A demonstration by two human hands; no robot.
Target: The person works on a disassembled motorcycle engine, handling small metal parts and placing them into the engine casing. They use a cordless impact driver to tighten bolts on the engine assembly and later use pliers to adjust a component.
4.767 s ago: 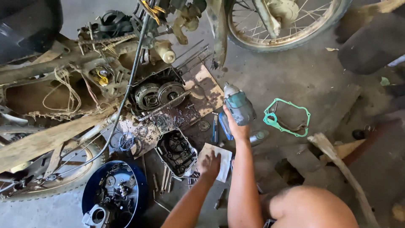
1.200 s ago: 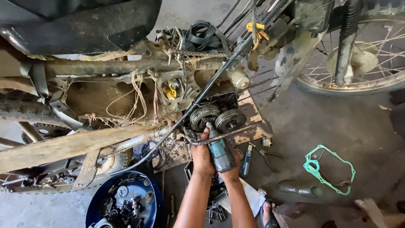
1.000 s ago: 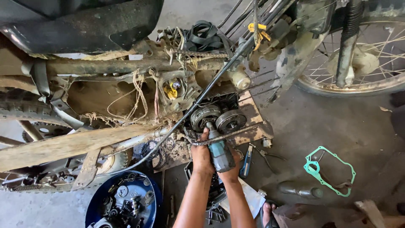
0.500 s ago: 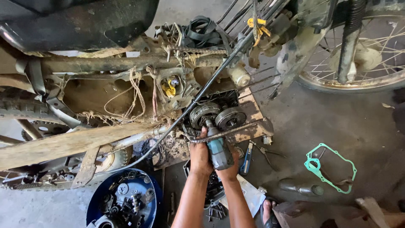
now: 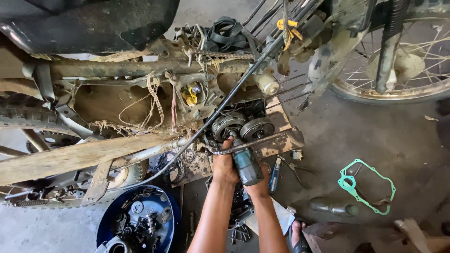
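Note:
A teal power wrench [image 5: 245, 162] points up at the left round clutch drum [image 5: 227, 125] of a stripped motorcycle engine. My left hand [image 5: 225, 163] wraps the tool's front body just below the drum. My right hand [image 5: 260, 183] grips its rear handle. A second round drum [image 5: 257, 129] sits right beside the first. The engine rests on a wooden block [image 5: 284, 136] under the muddy motorcycle frame [image 5: 140, 70].
A blue basin [image 5: 140, 224] of engine parts stands at lower left. A green gasket [image 5: 366, 186] lies on the concrete at right, with a dark cylinder [image 5: 333, 206] beside it. The front wheel [image 5: 403, 70] is at upper right. A blue-handled tool [image 5: 274, 174] and paper lie near my arms.
Earlier my hands were down by the floor parts with the wrench held away from the engine; now both hold it against the left drum. Over the last second it has barely moved.

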